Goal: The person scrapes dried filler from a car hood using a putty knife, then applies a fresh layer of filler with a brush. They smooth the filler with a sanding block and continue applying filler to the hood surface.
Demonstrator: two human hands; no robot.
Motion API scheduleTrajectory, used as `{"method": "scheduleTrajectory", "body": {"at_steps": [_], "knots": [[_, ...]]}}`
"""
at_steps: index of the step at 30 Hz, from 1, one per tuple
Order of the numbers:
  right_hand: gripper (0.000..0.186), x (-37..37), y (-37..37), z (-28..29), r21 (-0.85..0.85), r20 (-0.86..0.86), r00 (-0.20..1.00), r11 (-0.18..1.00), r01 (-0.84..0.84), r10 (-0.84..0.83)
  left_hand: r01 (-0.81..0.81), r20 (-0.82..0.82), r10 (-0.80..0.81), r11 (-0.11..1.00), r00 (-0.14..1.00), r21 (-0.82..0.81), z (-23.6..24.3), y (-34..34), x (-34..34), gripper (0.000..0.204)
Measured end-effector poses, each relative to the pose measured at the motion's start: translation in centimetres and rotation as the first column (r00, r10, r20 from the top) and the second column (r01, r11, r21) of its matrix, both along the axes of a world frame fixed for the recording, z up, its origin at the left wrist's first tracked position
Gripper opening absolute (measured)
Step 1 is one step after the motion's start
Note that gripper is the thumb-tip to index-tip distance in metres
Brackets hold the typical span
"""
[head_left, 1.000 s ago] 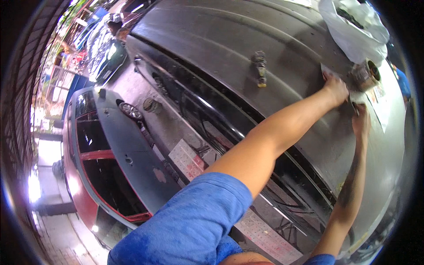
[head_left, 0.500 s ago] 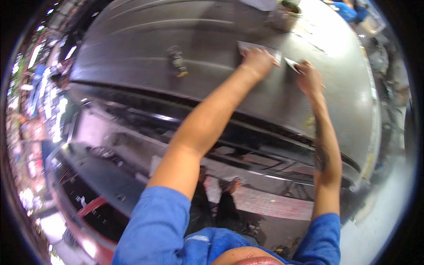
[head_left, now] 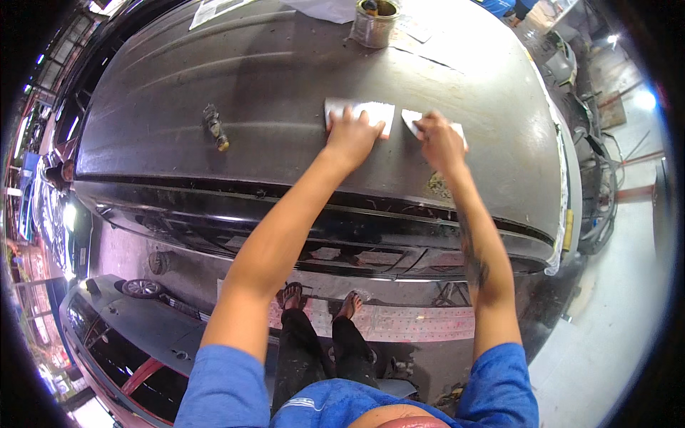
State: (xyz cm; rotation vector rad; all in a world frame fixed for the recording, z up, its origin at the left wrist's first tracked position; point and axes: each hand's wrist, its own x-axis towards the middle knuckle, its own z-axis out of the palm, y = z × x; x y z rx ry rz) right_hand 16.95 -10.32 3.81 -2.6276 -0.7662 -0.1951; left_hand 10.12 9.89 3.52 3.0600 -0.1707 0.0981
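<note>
Before me is the broad grey roof of a car [head_left: 285, 78]. My left hand [head_left: 351, 139] is closed on the near edge of a flat white rectangular piece [head_left: 374, 113], fingers over it and thumb at its right side. It is held at the roof's surface; whether it is stiff or paper I cannot tell. To its right, my right hand [head_left: 444, 146] is pinched round a smaller white flat piece [head_left: 409, 118] with a pointed corner. A gap separates the two pieces. Both hands are slightly blurred. Below my right wrist, a rough yellowish patch [head_left: 438, 187] marks the roof.
An open, smeared metal can [head_left: 374, 28] stands on the roof's far side, beside white paper [head_left: 321, 8]. A small grimy tool [head_left: 215, 127] with a yellowish end lies to the left. Behind me is another car [head_left: 143, 324]. A perforated plank [head_left: 407, 322] lies below the roof edge.
My view has swung and sharpened, so the roof, can and tool appear farther left. Both hands keep their white pieces. More of the left piece's face shows now.
</note>
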Motion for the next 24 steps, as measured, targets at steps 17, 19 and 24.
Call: {"method": "scheduleTrajectory", "body": {"at_steps": [17, 19, 24], "knots": [[0.022, -1.6, -5.8, -0.5, -0.092, -0.007, 1.0, 0.996, 0.016, -0.017, 0.104, 0.081, -0.111, 0.991, 0.991, 0.084, -2.5, -0.1, -3.7, 0.04], [0.025, 1.6, -4.7, 0.0, -0.089, -0.051, 0.996, 0.993, 0.074, -0.079, 0.1, 0.14, -0.11, 0.992, 0.984, 0.071, -2.1, -0.1, 0.3, 0.027], [0.038, 6.8, -2.0, 0.3, -0.106, -0.117, 0.968, 0.971, 0.212, -0.224, 0.016, 0.005, -0.017, 0.998, 1.0, 0.054, 1.2, -1.5, 8.6, 0.026]]}}
